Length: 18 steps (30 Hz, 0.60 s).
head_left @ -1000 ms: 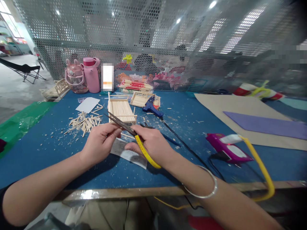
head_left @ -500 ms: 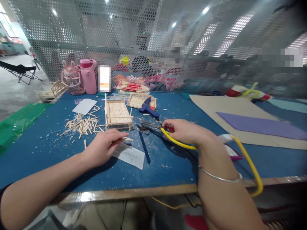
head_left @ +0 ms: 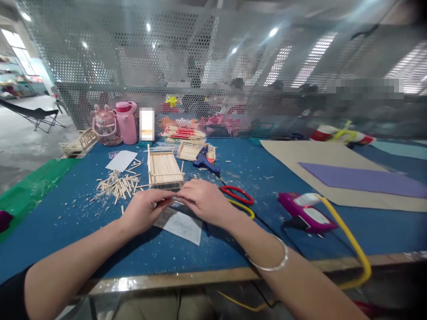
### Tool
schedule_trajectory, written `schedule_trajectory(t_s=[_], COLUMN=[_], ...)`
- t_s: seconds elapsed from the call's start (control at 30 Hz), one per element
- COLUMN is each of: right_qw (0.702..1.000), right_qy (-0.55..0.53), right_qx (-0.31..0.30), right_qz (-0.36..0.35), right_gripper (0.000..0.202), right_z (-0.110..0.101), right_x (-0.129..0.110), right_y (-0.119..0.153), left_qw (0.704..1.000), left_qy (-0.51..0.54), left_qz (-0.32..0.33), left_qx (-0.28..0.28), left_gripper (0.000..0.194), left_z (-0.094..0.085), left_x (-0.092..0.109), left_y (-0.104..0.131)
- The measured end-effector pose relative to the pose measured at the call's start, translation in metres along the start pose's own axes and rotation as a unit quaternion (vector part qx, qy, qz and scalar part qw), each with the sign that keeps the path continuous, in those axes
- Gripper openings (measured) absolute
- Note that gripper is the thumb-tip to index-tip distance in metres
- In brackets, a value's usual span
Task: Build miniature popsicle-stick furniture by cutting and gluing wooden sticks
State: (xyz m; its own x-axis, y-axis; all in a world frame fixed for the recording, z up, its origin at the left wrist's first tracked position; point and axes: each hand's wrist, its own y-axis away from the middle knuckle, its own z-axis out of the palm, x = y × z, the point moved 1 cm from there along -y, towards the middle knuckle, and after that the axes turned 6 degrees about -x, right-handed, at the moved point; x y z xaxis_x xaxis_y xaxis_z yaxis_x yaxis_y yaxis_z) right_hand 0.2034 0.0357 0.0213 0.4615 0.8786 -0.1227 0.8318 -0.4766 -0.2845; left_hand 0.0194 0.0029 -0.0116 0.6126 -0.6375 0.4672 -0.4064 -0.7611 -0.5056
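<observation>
meeting at fingertips | left hand (head_left: 144, 211), right hand (head_left: 204, 200): fingers pinched together | contents unclear

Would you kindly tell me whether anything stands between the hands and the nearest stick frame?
Nothing visible does: the left hand and right hand meet just in front of the stick frame, while the blue glue gun lies to its right.

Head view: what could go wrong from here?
1. The right hand and left hand work right by the stick frame's front edge; a knuckle might bump it.
2. The scissors lie beside the right hand, blades hidden behind it; a blind grab or sideways move could nick a finger.
3. The glue gun's cord runs close to the right forearm; a snag may drag the gun.
</observation>
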Motion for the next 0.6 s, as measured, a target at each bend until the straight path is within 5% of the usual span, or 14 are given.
schedule_trajectory(t_s=[0.2,0.37,0.43,0.6], right_qw=[0.996,0.976,0.969,0.966], right_qy=[0.031,0.094,0.117,0.152], right_qx=[0.081,0.190,0.206,0.190], right_qz=[-0.021,0.049,0.064,0.087], right_gripper=[0.025,0.024,0.025,0.026], right_z=[0.015,0.020,0.025,0.036], right_x=[0.004,0.015,0.018,0.022], right_y=[-0.004,-0.007,-0.009,-0.015], left_qw=[0.998,0.944,0.939,0.956], left_qy=[0.035,0.055,0.076,0.118], left_qz=[-0.024,-0.221,-0.283,-0.263], left_qx=[0.050,0.238,0.179,0.057], left_gripper=[0.016,0.034,0.039,0.035], left_z=[-0.004,-0.030,-0.034,-0.026], left_x=[0.002,-0.017,-0.030,-0.050], left_y=[-0.001,-0.003,-0.006,-0.011])
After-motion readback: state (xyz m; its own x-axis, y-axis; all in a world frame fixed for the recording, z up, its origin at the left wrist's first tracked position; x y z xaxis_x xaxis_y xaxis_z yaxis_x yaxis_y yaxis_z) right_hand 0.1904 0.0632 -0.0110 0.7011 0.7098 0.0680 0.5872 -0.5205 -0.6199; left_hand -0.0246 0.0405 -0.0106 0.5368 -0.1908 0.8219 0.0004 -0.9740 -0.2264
